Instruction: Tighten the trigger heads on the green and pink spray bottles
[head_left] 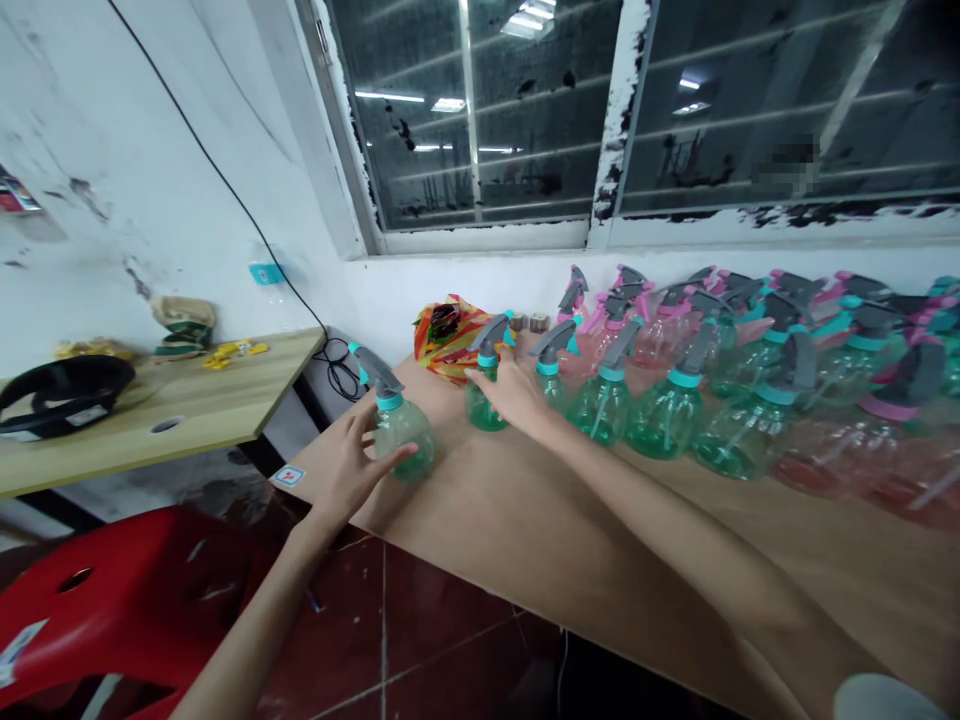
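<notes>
My left hand (351, 462) is wrapped around a green spray bottle (406, 432) with a grey trigger that stands alone near the left end of the brown board (525, 510). My right hand (511, 392) reaches across the board and grips another green spray bottle (481, 408), the leftmost one of a long row. Several green spray bottles (660, 420) and pink spray bottles (885, 450) stand packed together along the wall to the right.
A crumpled orange and green bag (447, 336) lies behind the bottles by the wall. A wooden side table (172, 410) at left carries a black headset (64, 392) and small items. A red plastic stool (127, 600) stands below. A black cable (225, 180) runs down the wall.
</notes>
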